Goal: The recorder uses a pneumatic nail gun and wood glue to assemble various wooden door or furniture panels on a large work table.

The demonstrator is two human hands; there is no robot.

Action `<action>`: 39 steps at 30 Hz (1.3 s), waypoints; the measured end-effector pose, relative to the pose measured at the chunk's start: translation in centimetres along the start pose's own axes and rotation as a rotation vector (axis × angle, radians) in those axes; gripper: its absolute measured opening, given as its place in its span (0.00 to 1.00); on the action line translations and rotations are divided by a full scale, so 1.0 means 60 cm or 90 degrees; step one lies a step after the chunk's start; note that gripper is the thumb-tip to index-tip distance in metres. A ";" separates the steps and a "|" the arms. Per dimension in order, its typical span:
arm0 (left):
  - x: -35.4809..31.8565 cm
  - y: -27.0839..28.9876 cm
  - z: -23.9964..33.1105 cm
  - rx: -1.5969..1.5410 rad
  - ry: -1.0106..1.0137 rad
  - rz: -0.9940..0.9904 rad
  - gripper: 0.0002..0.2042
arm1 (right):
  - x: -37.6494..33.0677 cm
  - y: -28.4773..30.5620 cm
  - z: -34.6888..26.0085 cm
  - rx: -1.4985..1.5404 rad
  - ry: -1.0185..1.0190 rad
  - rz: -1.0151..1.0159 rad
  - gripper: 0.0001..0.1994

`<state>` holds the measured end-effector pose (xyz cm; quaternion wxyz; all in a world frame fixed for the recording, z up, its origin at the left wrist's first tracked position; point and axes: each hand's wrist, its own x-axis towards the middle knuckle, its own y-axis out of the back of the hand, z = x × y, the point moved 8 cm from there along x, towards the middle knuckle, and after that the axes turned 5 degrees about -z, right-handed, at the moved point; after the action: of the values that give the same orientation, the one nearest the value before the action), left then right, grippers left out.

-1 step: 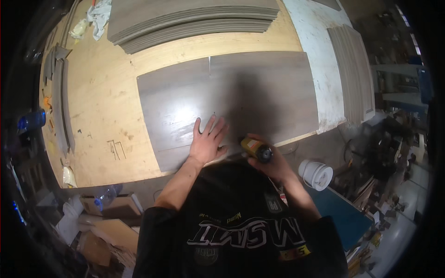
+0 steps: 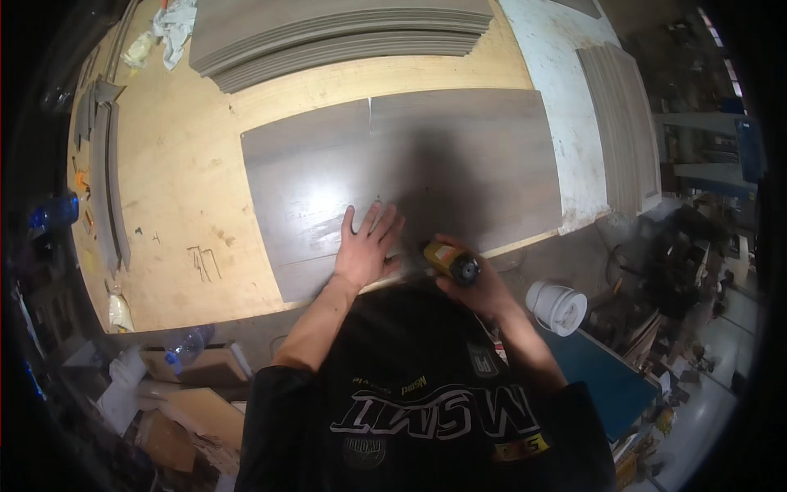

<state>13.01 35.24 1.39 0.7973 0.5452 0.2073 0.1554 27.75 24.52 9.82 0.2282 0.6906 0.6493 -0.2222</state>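
Note:
My left hand lies flat with fingers spread on the near edge of wide grey floor planks. The planks are laid side by side on a plywood bench. My right hand is shut on a yellow and black power tool, held at the planks' near edge just right of my left hand. The tool's working end is hidden by its body and my shadow on the planks.
A stack of grey planks sits at the bench's far side, with rags beside it. More planks lie on the right past a white-stained strip. A white bucket and a clear plastic bottle are below the bench.

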 end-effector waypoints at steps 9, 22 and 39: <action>-0.008 -0.019 0.005 0.052 -0.025 0.050 0.40 | 0.000 -0.025 0.026 -0.066 -0.054 0.063 0.35; 0.001 -0.008 0.007 0.030 -0.007 0.028 0.41 | 0.006 -0.025 0.001 -0.071 -0.055 0.081 0.34; -0.271 0.063 -0.136 -0.022 0.326 0.288 0.36 | -0.046 0.341 -0.045 -0.087 -0.061 0.237 0.33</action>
<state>-5.20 35.45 4.91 0.6741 0.5068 0.2720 0.4634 48.03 22.87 14.21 0.3422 0.7702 0.5124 -0.1647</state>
